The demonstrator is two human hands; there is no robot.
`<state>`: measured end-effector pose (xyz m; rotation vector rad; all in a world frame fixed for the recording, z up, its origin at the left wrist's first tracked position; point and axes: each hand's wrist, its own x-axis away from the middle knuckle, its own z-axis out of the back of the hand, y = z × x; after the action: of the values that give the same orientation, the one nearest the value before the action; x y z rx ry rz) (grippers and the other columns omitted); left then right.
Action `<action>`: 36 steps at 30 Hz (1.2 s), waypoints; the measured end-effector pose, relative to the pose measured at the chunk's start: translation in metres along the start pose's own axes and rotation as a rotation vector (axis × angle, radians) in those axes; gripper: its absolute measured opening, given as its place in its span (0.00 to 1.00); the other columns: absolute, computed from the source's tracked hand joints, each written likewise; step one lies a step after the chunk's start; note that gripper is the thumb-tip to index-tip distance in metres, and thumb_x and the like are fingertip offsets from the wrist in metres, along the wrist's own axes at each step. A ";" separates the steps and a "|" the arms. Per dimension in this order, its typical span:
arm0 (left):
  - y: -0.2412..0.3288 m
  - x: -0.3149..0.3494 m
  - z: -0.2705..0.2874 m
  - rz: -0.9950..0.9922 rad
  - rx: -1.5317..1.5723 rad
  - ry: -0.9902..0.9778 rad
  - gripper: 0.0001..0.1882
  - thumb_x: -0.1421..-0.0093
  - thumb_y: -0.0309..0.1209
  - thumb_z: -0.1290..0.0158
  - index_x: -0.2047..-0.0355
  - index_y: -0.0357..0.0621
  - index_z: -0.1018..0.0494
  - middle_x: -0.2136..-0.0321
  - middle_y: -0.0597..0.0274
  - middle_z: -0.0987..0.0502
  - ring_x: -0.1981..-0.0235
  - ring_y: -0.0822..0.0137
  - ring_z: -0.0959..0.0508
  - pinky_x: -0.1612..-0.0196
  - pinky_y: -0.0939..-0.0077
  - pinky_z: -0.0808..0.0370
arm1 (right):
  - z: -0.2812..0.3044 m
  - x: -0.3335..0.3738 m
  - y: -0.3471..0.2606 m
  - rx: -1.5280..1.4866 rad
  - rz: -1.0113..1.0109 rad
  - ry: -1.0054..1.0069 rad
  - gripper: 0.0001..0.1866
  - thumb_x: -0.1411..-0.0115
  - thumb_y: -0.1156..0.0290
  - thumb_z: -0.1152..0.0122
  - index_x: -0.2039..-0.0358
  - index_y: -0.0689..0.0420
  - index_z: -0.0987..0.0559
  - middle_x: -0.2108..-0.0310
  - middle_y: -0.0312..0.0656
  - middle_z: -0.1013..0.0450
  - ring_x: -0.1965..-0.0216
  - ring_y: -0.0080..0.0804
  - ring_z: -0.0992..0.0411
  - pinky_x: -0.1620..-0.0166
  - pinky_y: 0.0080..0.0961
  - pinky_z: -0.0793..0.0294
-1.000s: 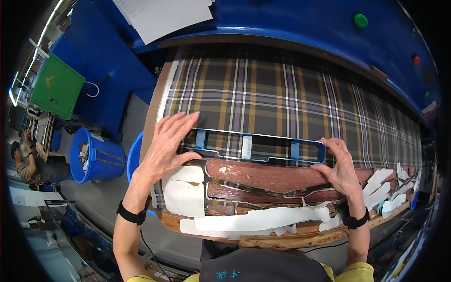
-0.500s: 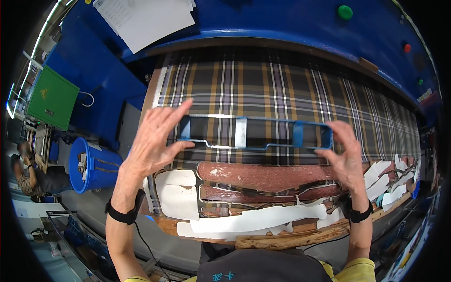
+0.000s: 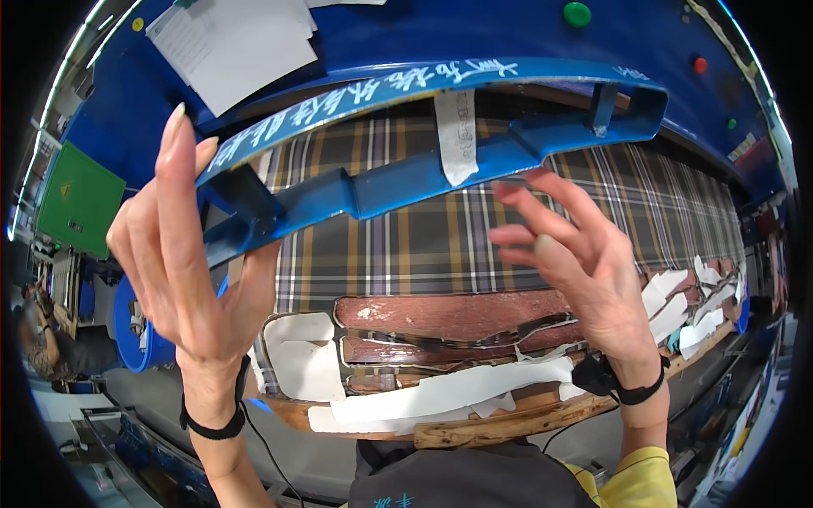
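A long blue metal cutting die (image 3: 398,188) is held up over the plaid fabric (image 3: 406,254). It is tilted, its right end higher, with white handwriting on its upper band and a whitish strip (image 3: 457,140) across its middle. My left hand (image 3: 186,262) grips its left end, fingers on the outer side and thumb beneath. My right hand (image 3: 593,279) is below the right half, fingers spread and holding nothing. Its fingertips come close to the die's lower edge; whether they touch I cannot tell.
Reddish-brown strips (image 3: 449,313) and white scraps (image 3: 457,394) lie along the near edge, above a wooden board (image 3: 508,427). A blue press beam (image 3: 474,34) with buttons spans the back. On the left are a blue bin (image 3: 131,339), a green box (image 3: 80,199) and another person (image 3: 55,343).
The cutting die has risen off the fabric toward me and tipped, its right end going up. My right hand has let go of that end; my left hand has moved left with its grip.
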<state>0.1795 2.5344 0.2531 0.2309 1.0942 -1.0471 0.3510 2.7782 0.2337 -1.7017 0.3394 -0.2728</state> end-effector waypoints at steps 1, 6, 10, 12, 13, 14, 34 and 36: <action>0.001 0.000 0.003 -0.012 -0.010 -0.001 0.51 0.61 0.20 0.29 0.35 0.33 0.40 0.49 0.46 0.22 0.50 0.54 0.23 0.45 0.62 0.31 | -0.006 -0.004 -0.008 0.132 0.016 -0.037 0.31 0.33 0.62 0.42 0.37 0.67 0.37 0.41 0.53 0.31 0.48 0.39 0.25 0.43 0.36 0.25; 0.008 -0.003 0.009 -0.020 -0.025 0.025 0.51 0.61 0.21 0.28 0.35 0.33 0.40 0.50 0.47 0.21 0.51 0.55 0.23 0.45 0.62 0.30 | -0.005 -0.008 -0.020 0.071 0.081 -0.052 0.29 0.32 0.64 0.43 0.37 0.67 0.37 0.43 0.53 0.30 0.48 0.40 0.24 0.45 0.35 0.23; 0.011 -0.008 0.012 0.030 -0.016 0.067 0.51 0.61 0.21 0.28 0.35 0.32 0.40 0.52 0.49 0.20 0.52 0.57 0.22 0.45 0.63 0.30 | -0.005 -0.007 -0.026 0.095 0.196 -0.021 0.32 0.34 0.64 0.39 0.37 0.70 0.38 0.43 0.54 0.29 0.49 0.40 0.24 0.48 0.33 0.21; 0.012 -0.009 0.011 0.054 0.001 0.096 0.51 0.61 0.21 0.28 0.35 0.31 0.40 0.53 0.49 0.20 0.52 0.57 0.22 0.45 0.64 0.30 | -0.005 -0.008 -0.026 0.106 0.232 0.000 0.34 0.35 0.64 0.38 0.37 0.71 0.39 0.44 0.55 0.29 0.50 0.40 0.23 0.50 0.32 0.21; 0.012 -0.010 0.012 0.060 0.002 0.096 0.51 0.61 0.21 0.28 0.36 0.31 0.40 0.53 0.49 0.20 0.53 0.57 0.22 0.45 0.64 0.30 | -0.003 -0.008 -0.026 0.115 0.233 0.007 0.34 0.35 0.64 0.37 0.37 0.72 0.39 0.44 0.56 0.29 0.51 0.40 0.23 0.50 0.31 0.20; 0.012 -0.011 0.014 0.063 0.007 0.098 0.50 0.60 0.22 0.28 0.36 0.30 0.39 0.53 0.49 0.20 0.53 0.57 0.22 0.45 0.64 0.30 | -0.003 -0.007 -0.027 0.131 0.227 0.017 0.35 0.35 0.63 0.37 0.37 0.72 0.39 0.45 0.57 0.28 0.52 0.40 0.22 0.50 0.31 0.20; 0.055 -0.015 -0.024 -0.115 -0.140 0.170 0.19 0.44 0.42 0.36 0.51 0.75 0.21 0.51 0.79 0.22 0.50 0.76 0.28 0.43 0.77 0.39 | -0.011 -0.064 0.000 -0.990 -0.219 0.056 0.29 0.38 0.60 0.33 0.45 0.65 0.32 0.46 0.53 0.34 0.41 0.44 0.35 0.34 0.48 0.34; 0.052 -0.015 -0.004 -0.144 -0.004 0.084 0.21 0.43 0.40 0.37 0.48 0.72 0.23 0.52 0.75 0.22 0.51 0.73 0.27 0.43 0.73 0.36 | 0.003 -0.073 -0.008 -1.002 -0.145 0.047 0.20 0.37 0.63 0.34 0.51 0.62 0.25 0.51 0.51 0.27 0.47 0.43 0.29 0.37 0.46 0.31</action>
<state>0.2171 2.5725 0.2469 0.1965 1.2027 -1.1717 0.2849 2.8096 0.2422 -2.7168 0.4220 -0.2652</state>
